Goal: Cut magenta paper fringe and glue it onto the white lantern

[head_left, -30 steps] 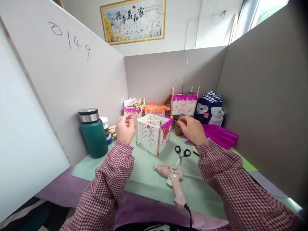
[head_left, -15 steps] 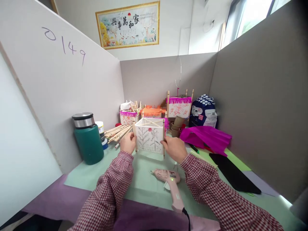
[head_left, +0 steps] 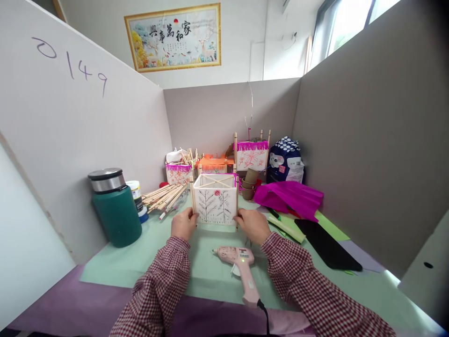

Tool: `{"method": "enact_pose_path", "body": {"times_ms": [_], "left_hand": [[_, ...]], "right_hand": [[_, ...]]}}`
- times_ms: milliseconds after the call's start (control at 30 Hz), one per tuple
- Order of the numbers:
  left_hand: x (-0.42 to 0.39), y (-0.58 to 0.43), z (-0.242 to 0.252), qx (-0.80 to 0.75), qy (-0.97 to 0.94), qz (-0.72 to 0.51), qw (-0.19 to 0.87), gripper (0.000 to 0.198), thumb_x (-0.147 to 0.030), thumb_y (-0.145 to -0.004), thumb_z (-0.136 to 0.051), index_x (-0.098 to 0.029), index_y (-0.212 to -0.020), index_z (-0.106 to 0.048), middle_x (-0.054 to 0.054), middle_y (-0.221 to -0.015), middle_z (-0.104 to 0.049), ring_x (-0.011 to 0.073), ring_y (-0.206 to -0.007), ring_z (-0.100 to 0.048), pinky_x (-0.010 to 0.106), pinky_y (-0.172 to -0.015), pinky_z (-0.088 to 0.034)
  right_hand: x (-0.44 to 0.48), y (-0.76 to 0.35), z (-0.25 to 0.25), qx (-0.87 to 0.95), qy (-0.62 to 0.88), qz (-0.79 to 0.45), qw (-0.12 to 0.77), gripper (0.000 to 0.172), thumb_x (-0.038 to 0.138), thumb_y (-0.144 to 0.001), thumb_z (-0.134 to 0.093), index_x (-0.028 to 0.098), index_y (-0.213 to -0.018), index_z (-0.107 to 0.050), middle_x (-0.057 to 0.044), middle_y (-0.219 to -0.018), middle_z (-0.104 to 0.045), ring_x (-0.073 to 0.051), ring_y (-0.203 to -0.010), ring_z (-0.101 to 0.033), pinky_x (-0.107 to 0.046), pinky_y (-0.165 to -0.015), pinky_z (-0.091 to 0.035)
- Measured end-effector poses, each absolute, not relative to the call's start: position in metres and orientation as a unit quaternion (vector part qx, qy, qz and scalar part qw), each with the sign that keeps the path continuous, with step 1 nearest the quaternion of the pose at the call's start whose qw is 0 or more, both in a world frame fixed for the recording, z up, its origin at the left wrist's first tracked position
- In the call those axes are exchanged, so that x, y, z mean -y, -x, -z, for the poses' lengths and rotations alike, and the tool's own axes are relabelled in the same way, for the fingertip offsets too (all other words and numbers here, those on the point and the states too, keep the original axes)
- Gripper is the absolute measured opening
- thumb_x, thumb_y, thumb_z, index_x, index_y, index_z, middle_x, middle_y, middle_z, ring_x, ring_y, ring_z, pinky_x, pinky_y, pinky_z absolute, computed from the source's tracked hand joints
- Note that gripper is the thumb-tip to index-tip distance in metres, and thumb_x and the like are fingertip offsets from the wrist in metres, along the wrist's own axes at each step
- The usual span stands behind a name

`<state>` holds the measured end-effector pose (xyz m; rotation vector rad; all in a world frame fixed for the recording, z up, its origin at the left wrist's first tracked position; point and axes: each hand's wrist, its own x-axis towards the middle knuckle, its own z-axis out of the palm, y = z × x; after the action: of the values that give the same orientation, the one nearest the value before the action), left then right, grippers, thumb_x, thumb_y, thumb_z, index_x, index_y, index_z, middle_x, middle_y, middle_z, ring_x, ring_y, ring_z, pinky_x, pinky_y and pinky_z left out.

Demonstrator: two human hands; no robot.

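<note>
Between my two hands stands a white paper lantern [head_left: 215, 206] on a frame of wooden sticks, its front panel drawn with dark branches and a red flower. My left hand [head_left: 184, 223] pinches the lower left corner stick. At the lower right corner, my right hand [head_left: 253, 225] grips the other front stick between thumb and fingers. Crossed sticks show inside the open top, and a magenta strip edges the far right side. Closer to me lies a pink hot glue gun [head_left: 240, 267], its small light glowing green and its nozzle pointing left.
To the left are a green thermos [head_left: 117, 215], a white jar [head_left: 135, 192] and a pile of wooden sticks [head_left: 164, 199]. Fringed lanterns [head_left: 250, 157] stand behind. At right lie magenta crepe paper [head_left: 291, 196], a black flat object [head_left: 328, 243] and brown cups [head_left: 248, 187].
My view has turned slightly right, so most things sit further left. Both hands now hold the lantern lower on its sticks, and more of its open top shows.
</note>
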<state>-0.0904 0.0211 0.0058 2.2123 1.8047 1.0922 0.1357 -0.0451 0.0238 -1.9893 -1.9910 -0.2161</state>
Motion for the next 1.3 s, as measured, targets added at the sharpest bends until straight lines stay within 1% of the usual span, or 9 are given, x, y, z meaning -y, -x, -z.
{"method": "enact_pose_path", "body": {"times_ms": [233, 367, 467, 667, 800, 900, 1067, 1200, 1300], "left_hand": [[-0.021, 0.087, 0.000, -0.595, -0.727, -0.338, 0.045, 0.017, -0.026, -0.078, -0.052, -0.021, -0.090, -0.063, 0.004, -0.084, -0.068, 0.0183, -0.079, -0.061, 0.027, -0.070, -0.041], [-0.021, 0.086, 0.004, -0.614, -0.729, -0.302, 0.035, 0.011, -0.025, -0.077, -0.053, -0.021, -0.082, -0.062, 0.003, -0.080, -0.067, 0.0174, -0.075, -0.059, 0.026, -0.066, -0.039], [-0.023, 0.086, 0.007, -0.605, -0.734, -0.308, 0.030, 0.011, -0.024, -0.078, -0.051, -0.021, -0.080, -0.062, 0.003, -0.078, -0.066, 0.0174, -0.074, -0.059, 0.026, -0.067, -0.039], [-0.025, 0.089, 0.011, -0.615, -0.725, -0.307, 0.057, 0.016, -0.027, -0.077, -0.052, -0.021, -0.085, -0.064, 0.004, -0.083, -0.067, 0.0181, -0.077, -0.059, 0.027, -0.070, -0.040], [-0.026, 0.090, 0.013, -0.620, -0.727, -0.291, 0.052, 0.016, -0.028, -0.077, -0.051, -0.022, -0.082, -0.066, 0.005, -0.084, -0.068, 0.0195, -0.078, -0.059, 0.028, -0.070, -0.040], [-0.028, 0.091, 0.015, -0.625, -0.726, -0.278, 0.063, 0.016, -0.026, -0.076, -0.052, -0.022, -0.085, -0.065, 0.004, -0.087, -0.068, 0.0193, -0.080, -0.060, 0.028, -0.069, -0.040], [-0.029, 0.093, 0.019, -0.641, -0.722, -0.256, 0.041, 0.019, -0.023, -0.071, -0.059, -0.019, -0.089, -0.063, 0.008, -0.097, -0.065, 0.0230, -0.094, -0.057, 0.031, -0.078, -0.040], [-0.029, 0.094, 0.020, -0.648, -0.716, -0.253, 0.058, 0.020, -0.023, -0.072, -0.058, -0.019, -0.091, -0.063, 0.007, -0.094, -0.066, 0.0220, -0.091, -0.058, 0.032, -0.078, -0.041], [-0.029, 0.094, 0.021, -0.644, -0.718, -0.257, 0.061, 0.016, -0.024, -0.073, -0.057, -0.020, -0.087, -0.065, 0.005, -0.091, -0.068, 0.0219, -0.089, -0.059, 0.032, -0.076, -0.041]], "right_hand": [[0.042, -0.143, -0.014, 0.694, 0.702, 0.044, 0.156, 0.033, 0.041, -0.087, -0.043, 0.019, -0.090, -0.067, -0.010, -0.088, -0.069, -0.023, -0.084, -0.062, -0.029, -0.067, -0.039], [0.041, -0.141, -0.006, 0.696, 0.701, 0.034, 0.152, 0.031, 0.038, -0.087, -0.043, 0.019, -0.088, -0.067, -0.009, -0.090, -0.069, -0.022, -0.087, -0.062, -0.028, -0.068, -0.039], [0.040, -0.140, -0.003, 0.696, 0.700, 0.041, 0.157, 0.032, 0.038, -0.088, -0.041, 0.019, -0.090, -0.066, -0.009, -0.090, -0.069, -0.021, -0.086, -0.062, -0.028, -0.068, -0.038], [0.039, -0.141, 0.000, 0.700, 0.694, 0.046, 0.159, 0.030, 0.040, -0.088, -0.042, 0.021, -0.087, -0.066, -0.006, -0.088, -0.070, -0.020, -0.083, -0.063, -0.027, -0.065, -0.037], [0.038, -0.141, 0.002, 0.704, 0.691, 0.048, 0.155, 0.030, 0.038, -0.088, -0.043, 0.020, -0.086, -0.067, -0.006, -0.088, -0.070, -0.020, -0.084, -0.063, -0.026, -0.064, -0.036], [0.037, -0.142, 0.003, 0.697, 0.699, 0.043, 0.152, 0.031, 0.039, -0.088, -0.043, 0.020, -0.089, -0.067, -0.006, -0.090, -0.069, -0.020, -0.085, -0.063, -0.027, -0.065, -0.037], [0.036, -0.145, 0.007, 0.710, 0.691, 0.031, 0.132, 0.028, 0.039, -0.086, -0.047, 0.021, -0.091, -0.068, -0.006, -0.095, -0.069, -0.020, -0.090, -0.062, -0.027, -0.069, -0.037], [0.034, -0.146, 0.009, 0.717, 0.685, 0.034, 0.123, 0.028, 0.037, -0.087, -0.045, 0.021, -0.090, -0.068, -0.006, -0.096, -0.069, -0.020, -0.090, -0.062, -0.028, -0.070, -0.038], [0.034, -0.146, 0.010, 0.720, 0.682, 0.038, 0.123, 0.029, 0.037, -0.087, -0.044, 0.021, -0.089, -0.068, -0.006, -0.095, -0.069, -0.020, -0.089, -0.062, -0.028, -0.069, -0.037]]}}
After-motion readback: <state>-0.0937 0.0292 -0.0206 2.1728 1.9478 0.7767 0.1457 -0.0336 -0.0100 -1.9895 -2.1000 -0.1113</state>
